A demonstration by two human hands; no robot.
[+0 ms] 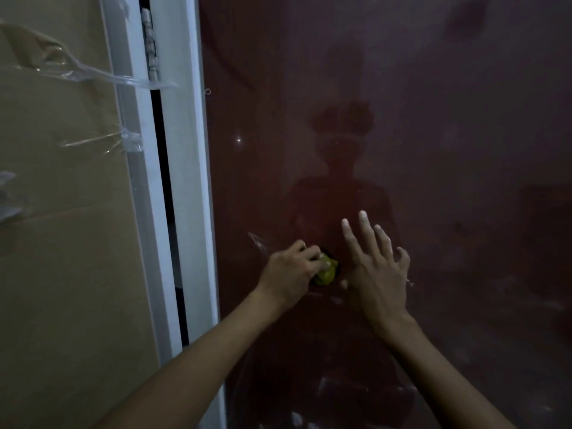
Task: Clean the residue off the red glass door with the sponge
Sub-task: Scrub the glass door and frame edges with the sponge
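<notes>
Head view: a person's left hand presses a yellow-green sponge against the red glass door, low on the pane and just right of its white frame. The left fingers are curled over the sponge's top and near edge, grasping it, so that only its right part shows, poking out of the fist at about 3 o'clock. The right hand sits just beside the sponge at its 3 o'clock, fingers spread and released, holding nothing, tips pointing toward 12 o'clock on the glass. Whitish streaks of residue lie at 10 o'clock from the left hand, with more smears near the bottom of the pane. At 9 o'clock stands cardboard with clear tape across it.
</notes>
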